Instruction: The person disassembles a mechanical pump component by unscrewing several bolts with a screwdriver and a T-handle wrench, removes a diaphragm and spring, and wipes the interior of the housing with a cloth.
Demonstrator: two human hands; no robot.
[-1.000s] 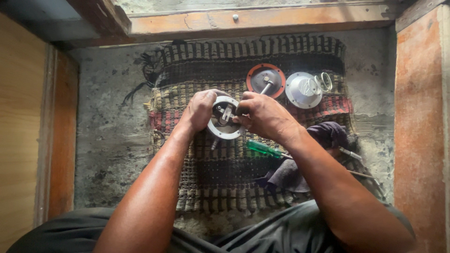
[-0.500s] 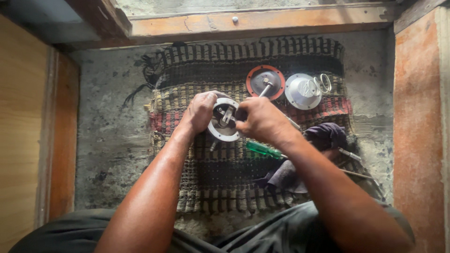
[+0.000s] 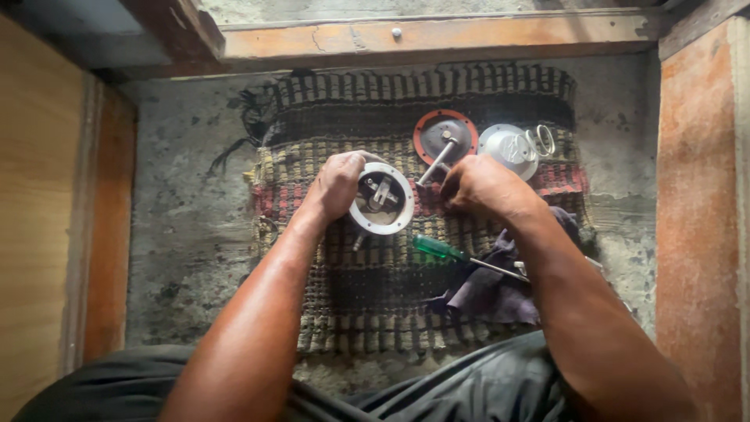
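My left hand (image 3: 337, 184) grips the left rim of a round white metal housing (image 3: 384, 205), which rests on a striped woven mat (image 3: 344, 312) with its inner metal parts facing up. My right hand (image 3: 486, 186) lies to the housing's right with its fingers curled against the mat. Its fingertips are beside the lower end of a metal rod (image 3: 436, 162). Whether they pinch anything is hidden. The rod leans on a round disc with an orange rim (image 3: 445, 133).
A silver domed cover (image 3: 508, 148) and metal rings (image 3: 543, 139) lie at the mat's back right. A green-handled screwdriver (image 3: 439, 248) and a dark cloth (image 3: 491, 287) sit near my right forearm. Wooden beams (image 3: 695, 195) frame the concrete floor (image 3: 187, 227).
My right hand has left the housing and moved right, toward the rod and the orange-rimmed disc. My left hand keeps its hold on the housing, whose inside now shows.
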